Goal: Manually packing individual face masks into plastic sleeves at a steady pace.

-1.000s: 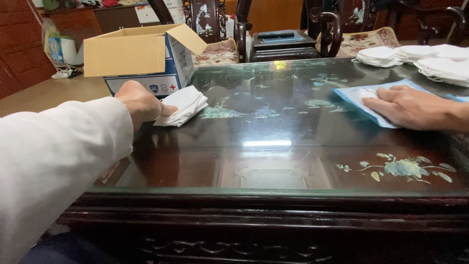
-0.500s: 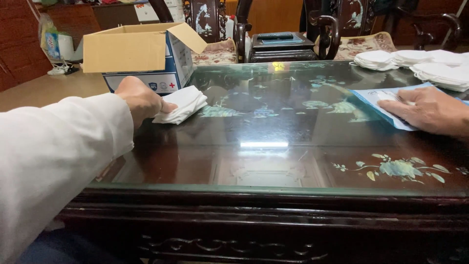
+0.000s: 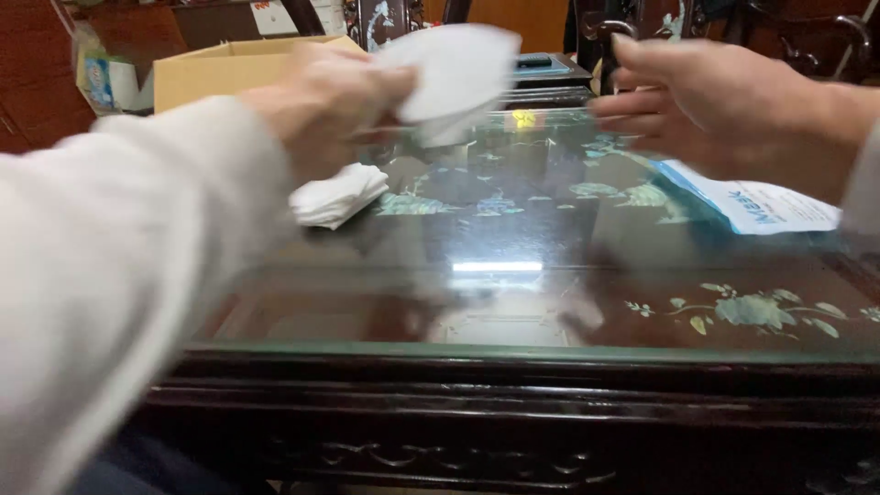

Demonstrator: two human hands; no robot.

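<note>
While the left hand (image 3: 321,92) is lifted above the far left part of the desk (image 3: 513,302), its grip is closed on a white mask (image 3: 458,69), pinched at the mask's left end so the long axis runs across toward the right hand (image 3: 724,105). That hand hangs level with it, just beside its free end but apart, fingers spread and holding nothing; both are blurred. Beneath the left hand a small stack of white masks (image 3: 337,194) lies on the glass near the left edge, in front of a cardboard box (image 3: 220,73). A blue-and-white packet (image 3: 752,197) lies by the right edge. Between stack and packet the glass top is bare down to the near edge.
</note>
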